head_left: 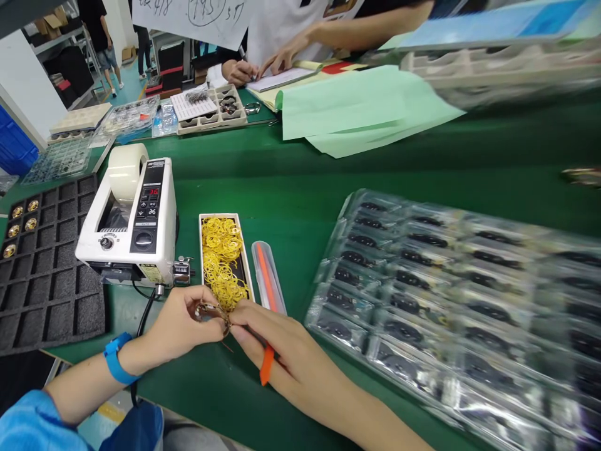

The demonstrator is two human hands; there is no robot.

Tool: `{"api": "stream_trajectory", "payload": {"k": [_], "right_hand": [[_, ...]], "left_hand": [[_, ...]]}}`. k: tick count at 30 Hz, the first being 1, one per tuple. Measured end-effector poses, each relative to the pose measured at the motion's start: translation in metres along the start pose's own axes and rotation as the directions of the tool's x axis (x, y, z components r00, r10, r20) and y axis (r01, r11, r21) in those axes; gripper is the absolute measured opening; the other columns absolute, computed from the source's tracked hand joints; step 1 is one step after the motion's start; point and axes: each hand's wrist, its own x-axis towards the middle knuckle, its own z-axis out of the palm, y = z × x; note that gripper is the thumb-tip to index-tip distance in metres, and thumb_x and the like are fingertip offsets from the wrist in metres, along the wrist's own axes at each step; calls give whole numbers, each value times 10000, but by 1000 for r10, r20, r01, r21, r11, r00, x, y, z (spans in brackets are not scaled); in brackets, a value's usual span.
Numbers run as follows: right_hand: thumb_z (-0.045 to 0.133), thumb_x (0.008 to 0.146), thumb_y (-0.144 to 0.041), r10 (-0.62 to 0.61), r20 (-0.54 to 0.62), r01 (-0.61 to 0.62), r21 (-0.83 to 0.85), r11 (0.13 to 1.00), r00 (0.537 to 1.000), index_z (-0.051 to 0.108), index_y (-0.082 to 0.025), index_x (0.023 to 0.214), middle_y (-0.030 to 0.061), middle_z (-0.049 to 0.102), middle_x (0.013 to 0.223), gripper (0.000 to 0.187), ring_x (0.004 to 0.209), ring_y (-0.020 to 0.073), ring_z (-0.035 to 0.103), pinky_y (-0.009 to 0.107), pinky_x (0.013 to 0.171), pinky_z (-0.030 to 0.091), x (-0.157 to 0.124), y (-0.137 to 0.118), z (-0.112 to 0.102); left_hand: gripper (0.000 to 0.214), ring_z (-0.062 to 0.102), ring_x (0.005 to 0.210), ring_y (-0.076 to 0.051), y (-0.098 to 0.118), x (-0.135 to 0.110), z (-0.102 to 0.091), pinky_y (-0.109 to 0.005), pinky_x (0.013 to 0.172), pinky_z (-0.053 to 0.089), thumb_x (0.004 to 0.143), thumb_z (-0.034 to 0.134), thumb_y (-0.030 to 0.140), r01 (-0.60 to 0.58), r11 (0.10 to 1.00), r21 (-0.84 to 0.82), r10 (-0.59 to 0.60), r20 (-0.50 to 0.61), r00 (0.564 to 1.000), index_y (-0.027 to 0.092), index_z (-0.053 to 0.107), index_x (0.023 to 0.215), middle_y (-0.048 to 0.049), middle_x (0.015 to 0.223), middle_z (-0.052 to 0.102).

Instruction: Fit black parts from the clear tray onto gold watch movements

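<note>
My left hand (185,322), wearing a blue wristband (117,358), is closed around a small curved metal piece (210,311), gold and dark, like a watch case or bangle. Its exact kind is partly hidden by the fingers. My right hand (282,357) pinches the near right end of the same piece. An orange pointed strip (267,365) sticks out between the right fingers; its other end is hidden. Just beyond both hands lies a white box (201,250) of tangled yellow bands (223,244). Beside it rests a clear narrow case (277,291) with an orange strip inside.
A white tape dispenser (162,250) stands left, beside a black foam tray (66,275) with several gold pieces. Right is a stack of clear compartment trays (404,300) with dark parts. Green paper (357,106) lies ahead; across the table a person's hand (240,72) is writing.
</note>
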Motion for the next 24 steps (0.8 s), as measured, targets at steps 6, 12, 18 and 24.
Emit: {"api": "stream_trajectory", "payload": {"k": [6,12,18,24], "right_hand": [[307,1016,-239,159,64,-165,113,980,985,398,-238,740,-42,511,608,291,509,107,474,198,465,399,-1,1,1],[308,1021,-361,200,60,-207,155,966,978,468,-233,800,-32,514,627,301,510,114,448,220,475,382,-3,6,-1],[271,912,-706,449,147,-470,364,804,881,350,-230,587,-32,376,562,582,524,126,368,255,492,340,3,4,5],[457,776,-796,606,144,-574,543,613,783,425,-219,561,-58,318,489,616,471,101,253,254,454,230,4,13,7]], "left_hand": [[109,417,472,-57,-5,0,-1,-206,475,333,611,660,187,73,993,-96,-75,-17,997,159,556,627,55,535,524],[275,425,504,-60,-5,1,0,-210,485,340,623,787,337,86,981,-177,-84,17,996,137,602,660,35,575,547],[418,420,549,-77,-8,1,1,-234,531,327,648,769,500,-13,998,-68,11,-20,1000,138,563,612,35,573,485],[445,348,547,-78,-13,2,-4,-237,510,275,789,655,471,-145,986,86,150,-53,987,167,438,546,51,580,364]]}}
